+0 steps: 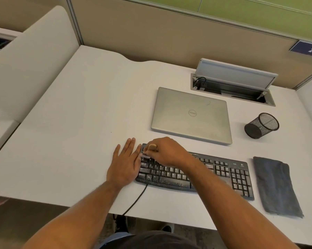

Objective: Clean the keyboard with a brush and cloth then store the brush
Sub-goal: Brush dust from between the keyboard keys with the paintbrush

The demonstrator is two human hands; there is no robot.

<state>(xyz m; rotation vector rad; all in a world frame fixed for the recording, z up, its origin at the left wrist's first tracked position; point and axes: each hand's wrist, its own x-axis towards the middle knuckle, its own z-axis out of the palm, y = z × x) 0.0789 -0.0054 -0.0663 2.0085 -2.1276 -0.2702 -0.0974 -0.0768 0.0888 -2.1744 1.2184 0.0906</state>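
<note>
A smooth white desk (70, 123) with a wavy back edge sits inside a beige fabric cubicle wall, seen from above

One black plastic keyboard (196, 175) lies near the front edge, slightly curved, its keys speckled with pale dust, thickest on the left half and the space bar. One black cable (137, 200) runs from its front edge off the desk

One brush (151, 147) with a pale wooden handle is at the keyboard's top left corner. The right hand (167, 151) is curled over the handle and grips it, bristles down on the keys; the bristles look blurred

The left hand (124, 162) lies flat, fingers straight and close together, palm down on the desk, holding nothing. Its inner edge touches the left end of the keyboard

One dark grey cloth (275, 187), soft and folded into a long rectangle, lies on the desk just right of the keyboard, apart from both hands

One closed silver laptop (191, 115), matte metal with rounded corners and a round logo, rests behind the keyboard

One black wire-mesh cup (261, 125), cylindrical, stands right of the laptop

One cable box (232, 88) is set into the desk behind the laptop, its grey ridged lid tilted up

A dark blue tag (308, 49) on the wall reads 249
</note>
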